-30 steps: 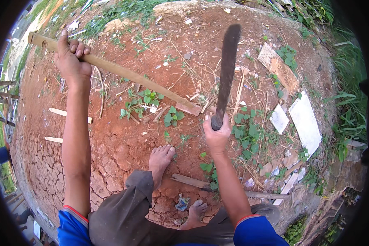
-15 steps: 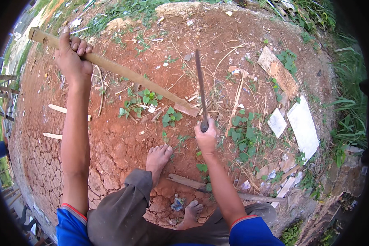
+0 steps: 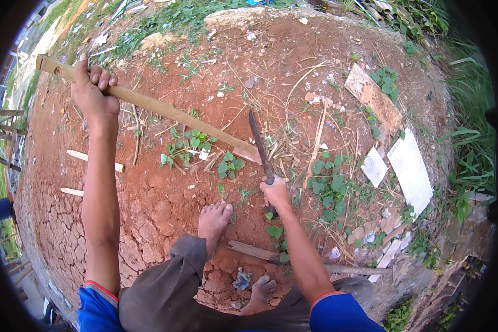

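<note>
Head view: work on red ground [image 3: 155,199].
Left hand [image 3: 96,98]: curled around 1 wooden stick [image 3: 171,112], upper end.
Right hand [image 3: 275,193]: wrapped around machete [image 3: 259,138].
Stick: lower end by reddish block's [image 3: 245,155] right edge.
Blade: beside that end; probably trimming. Next stroke needs steady left grip.

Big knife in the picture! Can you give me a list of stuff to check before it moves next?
1. Right hand holds the big knife by its handle: ok.
2. Left hand grips the stick: ok, near its upper end.
3. Left hand well away from the blade: ok, the blade is by the stick's other end.
4. Blade touching the stick: cannot tell, the two meet in the picture but a gap could be hidden.
5. Stick's lower end resting on the little block: cannot tell from this angle.
6. Feet covered: not ok, both are bare.
</note>
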Action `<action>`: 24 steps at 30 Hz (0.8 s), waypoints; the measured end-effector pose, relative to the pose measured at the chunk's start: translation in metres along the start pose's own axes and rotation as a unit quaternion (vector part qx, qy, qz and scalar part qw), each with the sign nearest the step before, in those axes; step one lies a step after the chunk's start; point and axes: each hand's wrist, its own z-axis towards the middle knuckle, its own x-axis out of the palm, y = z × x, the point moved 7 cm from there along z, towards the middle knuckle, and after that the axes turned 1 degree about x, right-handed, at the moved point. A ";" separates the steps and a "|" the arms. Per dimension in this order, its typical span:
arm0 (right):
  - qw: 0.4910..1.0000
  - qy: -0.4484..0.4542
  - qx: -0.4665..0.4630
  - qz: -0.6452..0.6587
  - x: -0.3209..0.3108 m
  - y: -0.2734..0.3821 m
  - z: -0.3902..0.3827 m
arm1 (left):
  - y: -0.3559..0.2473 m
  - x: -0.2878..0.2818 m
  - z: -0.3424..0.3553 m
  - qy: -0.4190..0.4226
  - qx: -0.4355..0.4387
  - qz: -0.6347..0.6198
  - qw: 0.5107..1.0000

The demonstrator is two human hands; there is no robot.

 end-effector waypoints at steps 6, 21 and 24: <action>0.929 -0.172 -0.326 -0.004 -0.018 0.029 -0.023 | 0.003 -0.015 0.004 -0.041 0.001 0.000 0.999; 0.966 -0.059 -0.099 -0.231 0.006 -0.024 0.022 | 0.002 -0.013 0.004 0.004 -0.016 -0.011 1.000; 0.971 -0.057 -0.124 -0.196 0.006 -0.028 0.026 | -0.009 0.007 -0.006 0.064 -0.011 -0.048 0.997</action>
